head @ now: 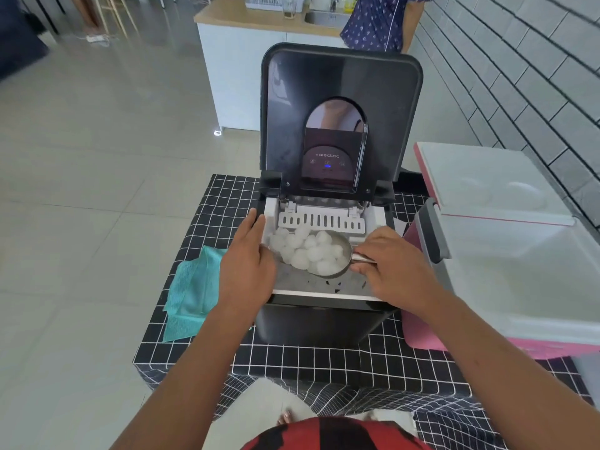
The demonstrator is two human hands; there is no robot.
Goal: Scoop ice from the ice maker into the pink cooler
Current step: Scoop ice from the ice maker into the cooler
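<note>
Metal scoop [328,254] heaped with ice [305,250], inside open ice maker [328,196]. Right hand [393,267] pinching handle; left hand [248,264] flat on rim, fingers straight. Pink cooler [519,254] open at right, seemingly iceless. Lift, carry, dump still ahead.

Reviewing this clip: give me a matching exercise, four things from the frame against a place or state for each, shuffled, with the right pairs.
Things:
1. metal scoop
2. ice maker lid
3. teal cloth
4. pink cooler

Places or states:
A. standing open, right of the ice maker
B. raised upright
C. heaped with ice, gripped by the right hand
D. lying on the checked tablecloth, left of the machine

Pairs: 1-C, 2-B, 3-D, 4-A
</note>
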